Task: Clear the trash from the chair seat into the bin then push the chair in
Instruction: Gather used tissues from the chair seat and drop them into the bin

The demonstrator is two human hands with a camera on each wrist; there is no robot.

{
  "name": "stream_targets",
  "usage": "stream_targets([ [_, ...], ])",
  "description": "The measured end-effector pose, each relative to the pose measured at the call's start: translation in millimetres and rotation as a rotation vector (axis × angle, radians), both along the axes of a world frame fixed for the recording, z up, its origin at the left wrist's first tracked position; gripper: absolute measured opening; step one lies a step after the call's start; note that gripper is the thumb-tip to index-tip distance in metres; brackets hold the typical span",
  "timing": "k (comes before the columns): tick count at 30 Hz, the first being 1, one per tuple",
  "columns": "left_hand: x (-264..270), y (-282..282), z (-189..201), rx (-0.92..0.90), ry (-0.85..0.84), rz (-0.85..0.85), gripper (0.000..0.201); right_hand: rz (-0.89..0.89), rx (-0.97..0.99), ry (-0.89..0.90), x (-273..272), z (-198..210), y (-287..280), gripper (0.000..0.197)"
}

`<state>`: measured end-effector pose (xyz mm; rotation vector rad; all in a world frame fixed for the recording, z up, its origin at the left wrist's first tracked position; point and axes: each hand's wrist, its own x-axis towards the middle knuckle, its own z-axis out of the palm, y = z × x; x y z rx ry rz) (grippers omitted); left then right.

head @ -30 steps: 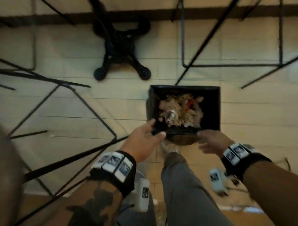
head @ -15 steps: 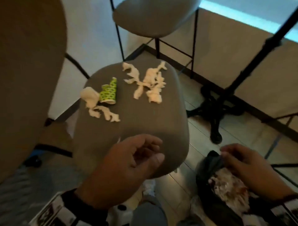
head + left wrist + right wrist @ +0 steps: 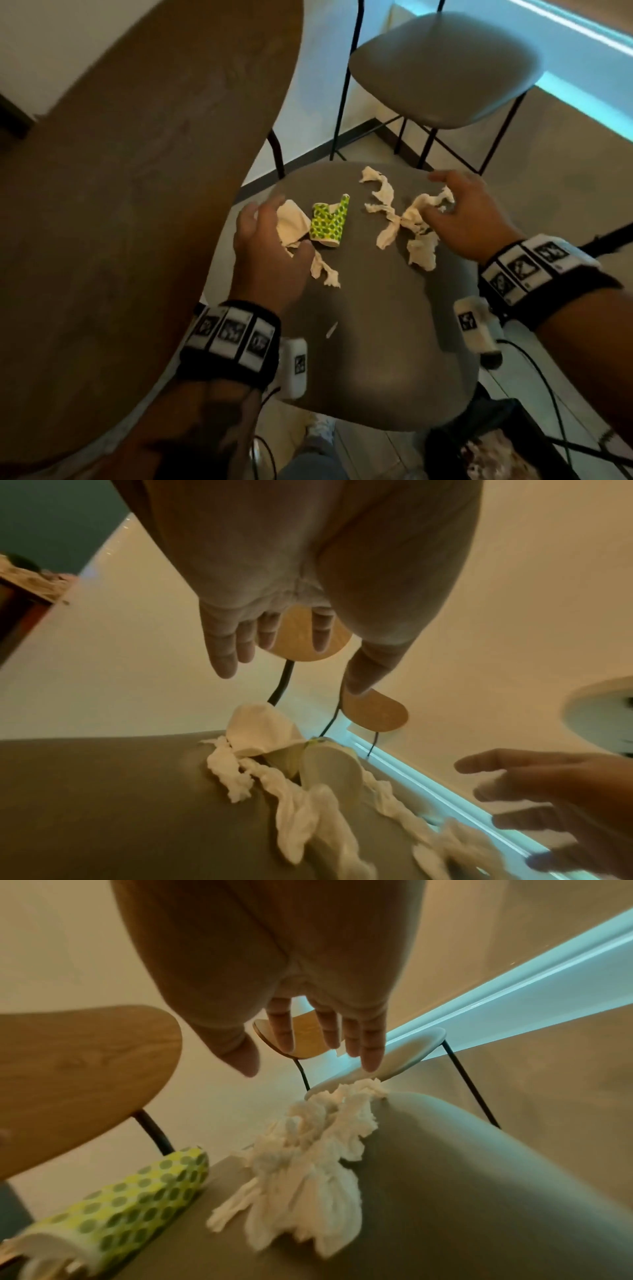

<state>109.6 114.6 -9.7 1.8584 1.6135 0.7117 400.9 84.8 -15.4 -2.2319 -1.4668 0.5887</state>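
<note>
On the grey chair seat point(image 3: 376, 342) lies a crushed green dotted paper cup point(image 3: 329, 222) point(image 3: 137, 1185). A white tissue wad point(image 3: 291, 219) point(image 3: 263, 731) sits to its left, with twisted tissue strips point(image 3: 325, 272) trailing from it. More torn tissue point(image 3: 407, 222) point(image 3: 308, 1150) is piled to the cup's right. My left hand point(image 3: 274, 233) hovers open just over the wad, its fingers point(image 3: 226, 647) spread and holding nothing. My right hand point(image 3: 455, 209) is spread above the right pile, its fingers point(image 3: 369, 1053) straight and clear of the paper.
The black bin point(image 3: 445, 445), with trash in it, stands on the floor at the seat's near right corner. The chair's wooden backrest point(image 3: 137, 171) fills the left. A second grey chair point(image 3: 445, 68) stands behind, by the wall. A small paper scrap point(image 3: 331, 329) lies mid-seat.
The view swung from the bin on the floor up to the chair seat. Both hands left the bin's rim and moved out over the trash on the seat, spreading open.
</note>
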Motion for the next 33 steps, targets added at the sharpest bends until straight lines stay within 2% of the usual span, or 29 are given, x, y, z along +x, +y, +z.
stream_targets([
  [3, 14.9, 32.9, -7.2, -0.177, 0.186, -0.037, 0.108, 0.052, -0.182, 0.004, 8.1, -8.4, 25.7, 0.090],
  [5, 21.3, 48.8, -13.3, -0.260, 0.264, -0.096, 0.115, 0.097, -0.294, -0.037, 10.4, -15.1, 32.4, 0.092],
  [6, 22.8, 53.7, -18.0, -0.274, 0.274, -0.126, 0.112, 0.128, -0.323, -0.080, 10.9, -19.2, 33.4, 0.088],
  [8, 23.5, 56.9, -29.2, -0.258, 0.273, -0.145, 0.092, 0.172, -0.321, -0.171, 8.9, -23.3, 31.5, 0.073],
  [10, 23.1, 54.0, -38.0, -0.214, 0.279, -0.094, 0.071, 0.173, -0.282, -0.201, 8.5, -24.2, 27.4, 0.056],
  [12, 22.0, 50.9, -42.6, -0.174, 0.272, -0.052, 0.062, 0.160, -0.248, -0.192, 10.0, -27.7, 23.6, 0.046],
  [14, 19.5, 48.8, -41.8, -0.137, 0.246, -0.018, 0.057, 0.106, -0.201, -0.100, 11.7, -28.9, 20.9, 0.040],
  [19, 13.7, 38.3, -20.7, -0.020, 0.098, 0.088, 0.054, -0.195, 0.062, 0.345, 19.6, -21.1, 10.4, 0.021],
  [23, 12.8, 30.5, 2.4, 0.064, -0.006, 0.104, 0.051, -0.347, 0.196, 0.515, 24.3, -13.7, 0.4, 0.014],
  [28, 26.9, 7.6, 35.9, 0.140, -0.062, -0.009, 0.038, -0.474, 0.295, 0.725, 39.1, -3.4, -38.5, 0.010],
  [33, 82.8, -37.5, 52.5, 0.066, -0.100, -0.244, 0.034, -0.544, 0.266, 0.844, 65.9, 2.4, -135.0, 0.007],
])
